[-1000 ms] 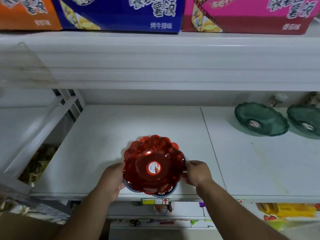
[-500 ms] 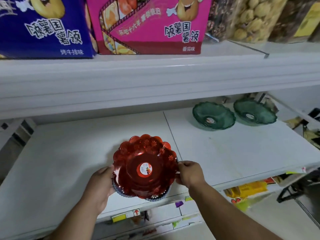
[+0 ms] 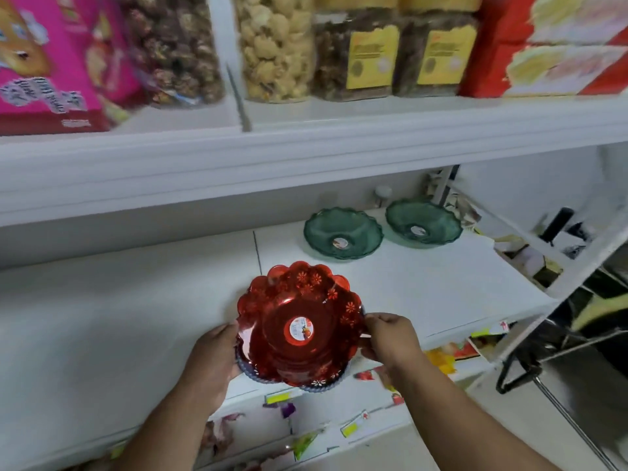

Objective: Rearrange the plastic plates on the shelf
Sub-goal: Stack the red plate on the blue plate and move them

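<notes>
A stack of scalloped plastic plates (image 3: 299,324), red on top with a round sticker and a blue rim showing beneath, is held over the front edge of the white shelf (image 3: 102,317). My left hand (image 3: 212,360) grips its left rim and my right hand (image 3: 390,336) grips its right rim. Two green plastic plates sit at the back right of the shelf, one (image 3: 343,232) left of the other (image 3: 423,222).
The upper shelf edge (image 3: 306,147) overhangs, carrying a pink box (image 3: 51,62), snack jars (image 3: 275,45) and a red box (image 3: 550,45). A slanted white rack (image 3: 550,253) borders the shelf's right end. Price labels and packets hang below the front edge.
The view has swung to the right, so the green plates now lie nearer the centre. Both hands keep hold of the red stack, carried rightward along the shelf front.
</notes>
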A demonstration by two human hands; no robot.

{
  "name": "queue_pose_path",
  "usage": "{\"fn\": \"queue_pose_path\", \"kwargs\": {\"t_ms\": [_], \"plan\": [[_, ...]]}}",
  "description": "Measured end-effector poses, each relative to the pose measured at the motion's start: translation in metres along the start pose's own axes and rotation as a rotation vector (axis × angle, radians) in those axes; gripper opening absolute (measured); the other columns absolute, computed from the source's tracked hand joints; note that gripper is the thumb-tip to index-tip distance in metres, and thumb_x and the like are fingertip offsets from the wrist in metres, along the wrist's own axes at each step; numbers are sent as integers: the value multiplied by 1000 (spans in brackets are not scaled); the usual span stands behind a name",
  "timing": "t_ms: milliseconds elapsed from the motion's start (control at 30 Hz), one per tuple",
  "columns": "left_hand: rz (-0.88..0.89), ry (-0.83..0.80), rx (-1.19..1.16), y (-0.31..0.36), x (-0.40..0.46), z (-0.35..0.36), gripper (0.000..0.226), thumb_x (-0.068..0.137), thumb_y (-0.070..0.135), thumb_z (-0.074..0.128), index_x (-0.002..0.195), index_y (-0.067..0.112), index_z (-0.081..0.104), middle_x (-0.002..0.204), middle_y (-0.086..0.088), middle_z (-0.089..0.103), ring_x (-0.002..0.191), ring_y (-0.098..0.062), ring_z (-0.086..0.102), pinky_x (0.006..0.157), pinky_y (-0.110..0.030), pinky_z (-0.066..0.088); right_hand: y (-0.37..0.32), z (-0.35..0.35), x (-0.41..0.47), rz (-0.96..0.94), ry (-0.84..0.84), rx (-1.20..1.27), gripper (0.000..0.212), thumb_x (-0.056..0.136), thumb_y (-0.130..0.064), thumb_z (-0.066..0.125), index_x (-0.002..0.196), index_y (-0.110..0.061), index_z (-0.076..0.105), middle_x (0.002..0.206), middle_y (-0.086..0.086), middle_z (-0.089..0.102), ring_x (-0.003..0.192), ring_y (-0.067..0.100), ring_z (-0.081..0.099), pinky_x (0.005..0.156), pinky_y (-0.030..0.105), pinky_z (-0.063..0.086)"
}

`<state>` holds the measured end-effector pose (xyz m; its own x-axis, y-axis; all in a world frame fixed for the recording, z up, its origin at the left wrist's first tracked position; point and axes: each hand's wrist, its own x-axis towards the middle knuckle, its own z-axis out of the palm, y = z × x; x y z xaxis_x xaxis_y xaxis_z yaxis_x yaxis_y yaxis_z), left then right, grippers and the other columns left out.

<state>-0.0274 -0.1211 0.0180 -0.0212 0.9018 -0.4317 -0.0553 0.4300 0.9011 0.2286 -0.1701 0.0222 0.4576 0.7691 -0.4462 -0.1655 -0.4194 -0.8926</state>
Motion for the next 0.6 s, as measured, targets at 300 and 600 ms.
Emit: {"fn": "queue_pose_path", "kwargs": {"t_ms": [300,600], "plan": [[-31,5,-6,-17,-43,102,19,86,25,68,85,7,74,90,-16,78,83,-28,73,88,-48,57,-7,-104,28,-31,-36,-48,41,98,-37,56,90,-1,74,86,10,79,58,19,74,57,29,53],[-39,-4,3,-30,-18,130,29,95,27,58,101,2,72,96,-18,77,94,-33,74,82,-43,61,-3,-122,51,-28,15,-87,35,96,-34,61,86,-3,74,89,10,79,63,22,74,60,31,54]]}}
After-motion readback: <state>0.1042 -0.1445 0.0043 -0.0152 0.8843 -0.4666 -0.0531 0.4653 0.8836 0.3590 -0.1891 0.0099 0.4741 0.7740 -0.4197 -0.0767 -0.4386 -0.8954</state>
